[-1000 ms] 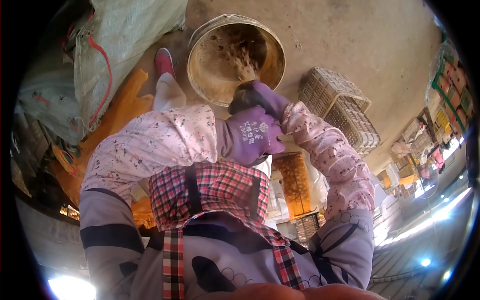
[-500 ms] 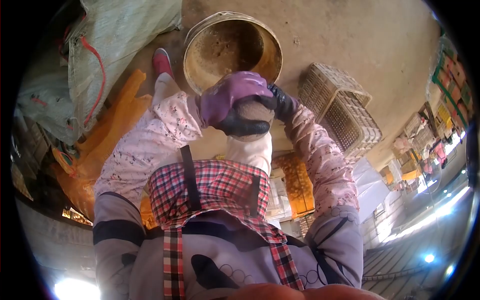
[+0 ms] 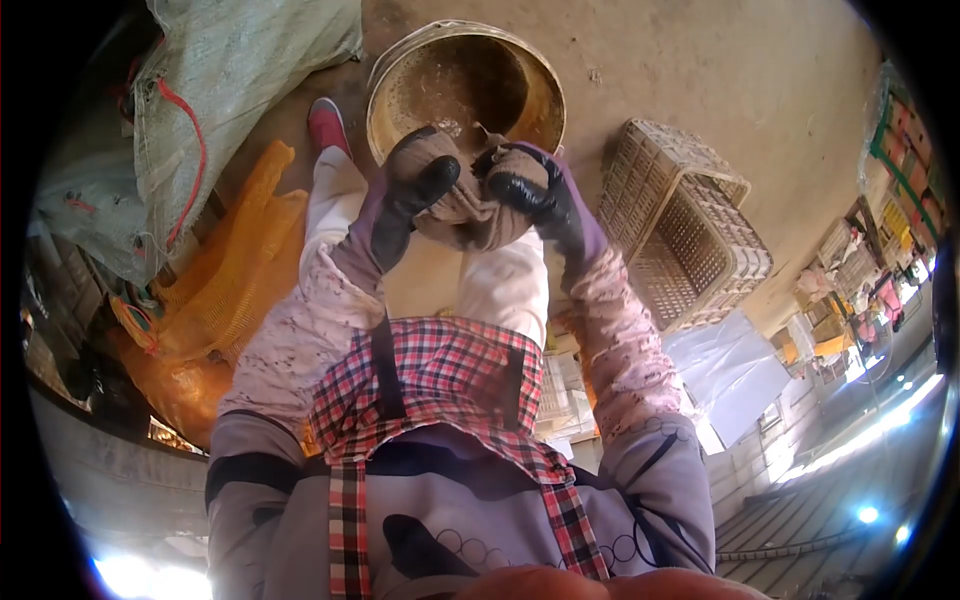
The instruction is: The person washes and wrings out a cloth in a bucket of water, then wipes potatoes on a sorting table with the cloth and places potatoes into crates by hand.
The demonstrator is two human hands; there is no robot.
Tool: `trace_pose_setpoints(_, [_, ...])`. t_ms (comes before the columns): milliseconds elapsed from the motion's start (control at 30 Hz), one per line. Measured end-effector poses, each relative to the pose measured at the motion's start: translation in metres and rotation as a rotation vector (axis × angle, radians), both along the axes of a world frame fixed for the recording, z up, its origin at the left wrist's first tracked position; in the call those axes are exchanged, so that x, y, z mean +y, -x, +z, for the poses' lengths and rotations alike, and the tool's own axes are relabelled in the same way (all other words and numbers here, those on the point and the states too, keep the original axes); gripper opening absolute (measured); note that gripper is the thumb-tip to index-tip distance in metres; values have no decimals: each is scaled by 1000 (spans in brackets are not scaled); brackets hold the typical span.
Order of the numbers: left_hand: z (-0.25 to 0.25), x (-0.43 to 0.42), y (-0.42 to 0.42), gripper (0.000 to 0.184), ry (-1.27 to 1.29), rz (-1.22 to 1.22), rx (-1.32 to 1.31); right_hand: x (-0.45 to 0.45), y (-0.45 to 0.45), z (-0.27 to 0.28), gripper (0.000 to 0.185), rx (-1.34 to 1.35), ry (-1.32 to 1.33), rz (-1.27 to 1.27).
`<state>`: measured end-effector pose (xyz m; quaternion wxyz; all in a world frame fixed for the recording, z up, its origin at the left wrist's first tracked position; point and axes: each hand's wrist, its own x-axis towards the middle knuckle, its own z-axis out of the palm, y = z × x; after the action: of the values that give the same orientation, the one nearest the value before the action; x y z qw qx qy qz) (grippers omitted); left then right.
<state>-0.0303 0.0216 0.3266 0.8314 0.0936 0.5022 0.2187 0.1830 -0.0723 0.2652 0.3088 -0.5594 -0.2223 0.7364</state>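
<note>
My left hand [image 3: 415, 185], in a purple glove with black palm and fingers, grips one side of a bunched brown cloth [image 3: 465, 222]. On the other side, my right hand [image 3: 530, 190], gloved the same way, has its fingers closed on the cloth. The cloth sags between both hands in front of the apron. Just beyond them stands a round bucket [image 3: 546, 108] with a dirty inner wall and murky liquid at the bottom. The hands overlap its near rim.
Plastic crates [image 3: 690, 235] lie right of the bucket. Left are a pale woven sack [image 3: 250, 60] with red cord and orange mesh bags [image 3: 215, 290]. My red shoe [image 3: 327, 125] is left of the bucket. A white sheet [image 3: 728, 375] lies at the right; boxes stand farther right.
Liquid was falling from my closely joined hands into the bucket a second ago. Since then the hands have drawn back and moved apart, and the balled cloth has opened between them.
</note>
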Motion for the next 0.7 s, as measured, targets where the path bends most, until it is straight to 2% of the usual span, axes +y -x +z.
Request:
trace_pose_setpoints(33, [2,0,0,51,-155,-39,23,12,8,22,41,-11,38,-56])
trace_pose_setpoints(133, [1,-25,1,50,-338,-92,172,36,29,74,30,7,136,-303])
trace_pose_setpoints(167, [13,-27,0,51,-95,128,-106,36,32,80,28,50,163,-431])
trace_pose_setpoints(200, [29,-23,-3,51,181,355,-337,34,30,83,25,59,132,-432])
trace_pose_setpoints(233, [44,-17,-7,50,440,434,-431,31,29,86,24,69,101,-433])
trace_pose_setpoints(300, [43,-17,-9,57,-1143,-225,119,20,29,82,26,309,263,-582])
trace_pose_setpoints(333, [55,-4,-6,52,-1297,-413,167,18,28,84,27,366,320,-575])
trace_pose_setpoints(433, [62,-9,-20,41,-1537,-456,77,23,28,93,26,464,346,-456])
trace_pose_setpoints(467, [71,-10,-25,35,-1581,-537,93,19,27,88,22,581,317,-467])
trace_pose_setpoints(533, [88,-6,-37,24,-1653,-682,82,34,25,102,20,722,549,-560])
trace_pose_setpoints(633, [86,-5,-53,17,-1720,-826,-120,34,19,91,25,708,414,-374])
trace_pose_setpoints(667, [84,-12,-58,17,-1732,-766,-91,37,18,93,27,444,232,-196])
trace_pose_setpoints(700, [85,-12,-59,18,-1784,-785,-90,36,15,92,29,303,149,-74])
